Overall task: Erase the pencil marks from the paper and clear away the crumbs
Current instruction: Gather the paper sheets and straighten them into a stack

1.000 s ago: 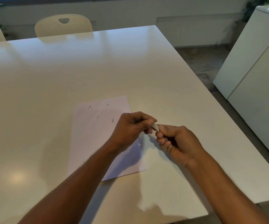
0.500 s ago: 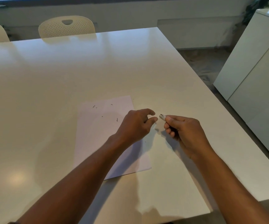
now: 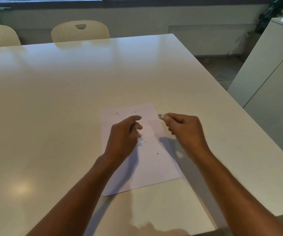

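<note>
Nearest to me, both forearms reach out over the white table [image 3: 69, 103], which is glossy and shows a soft light spot at my lower left. My left hand [image 3: 122, 136] hovers over the left half of the paper [image 3: 152, 167], fingers loosely curled and somewhat blurred, holding nothing; it covers part of the sheet and throws a shadow down it. My right hand [image 3: 185, 132] sits at the sheet's right edge, fingers curled, pinching a small pale eraser [image 3: 161, 116] whose tip pokes out past my fingertips, just off the paper's upper right corner.

The paper lies flat, turned slightly askew, well in from the table's near edge. Small dark crumbs [image 3: 157, 153] are scattered on it — a few between my hands, a few more near the far edge beyond my left hand. Whether any pencil marks remain I cannot tell.

Farther off, the tabletop runs bare to its far edge, where two cream perforated chairs [image 3: 80, 32] stand pushed in. To my right a white cabinet [image 3: 273, 79] stands apart from the table, across a strip of floor. Behind it all — a low pale wall under a window, with leafy plants [image 3: 273, 12] in the corners.
</note>
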Available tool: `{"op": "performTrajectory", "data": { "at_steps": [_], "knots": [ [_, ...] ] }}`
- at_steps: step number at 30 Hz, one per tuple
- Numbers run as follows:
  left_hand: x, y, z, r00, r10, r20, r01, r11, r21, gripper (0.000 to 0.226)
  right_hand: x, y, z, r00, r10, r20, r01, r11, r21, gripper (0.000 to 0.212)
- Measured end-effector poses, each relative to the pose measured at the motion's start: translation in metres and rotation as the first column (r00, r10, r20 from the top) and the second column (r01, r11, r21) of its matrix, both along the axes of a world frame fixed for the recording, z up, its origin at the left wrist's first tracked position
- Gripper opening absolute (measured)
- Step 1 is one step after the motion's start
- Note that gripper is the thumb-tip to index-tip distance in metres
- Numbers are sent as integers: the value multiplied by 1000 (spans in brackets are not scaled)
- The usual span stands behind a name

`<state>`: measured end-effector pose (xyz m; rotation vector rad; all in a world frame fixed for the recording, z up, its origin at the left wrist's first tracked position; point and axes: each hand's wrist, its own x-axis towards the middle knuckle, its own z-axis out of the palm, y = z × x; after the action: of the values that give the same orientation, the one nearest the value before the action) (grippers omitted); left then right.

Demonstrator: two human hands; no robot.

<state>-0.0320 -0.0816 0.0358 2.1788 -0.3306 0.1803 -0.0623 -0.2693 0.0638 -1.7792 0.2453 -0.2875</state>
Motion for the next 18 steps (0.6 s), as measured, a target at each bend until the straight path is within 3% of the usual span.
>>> {"op": "performTrajectory", "data": {
  "at_steps": [1, 3, 7, 12, 18],
  "knots": [
    [-5, 14, -3, 998, 62, 21, -63, 997, 54, 34, 7, 14, -3, 999, 48, 2, -48, 997, -65, 11],
    [-15, 40, -10, 989, 129, 79, -144, 963, 227, 27, 22, 46, -12, 986, 164, -27, -166, 962, -217, 30],
    [-36, 76, -25, 990, 111, 85, -138, 871, 472, 24, 51, 115, -20, 930, 339, -140, -366, 831, -418, 43],
    [-45, 96, -31, 998, -28, 54, -8, 817, 577, 33, 87, 186, -14, 881, 409, -238, -471, 712, -521, 35],
    [-41, 105, -44, 998, -32, -49, 53, 849, 525, 63, 104, 234, -19, 863, 422, -276, -495, 601, -627, 28]
  ]
}}
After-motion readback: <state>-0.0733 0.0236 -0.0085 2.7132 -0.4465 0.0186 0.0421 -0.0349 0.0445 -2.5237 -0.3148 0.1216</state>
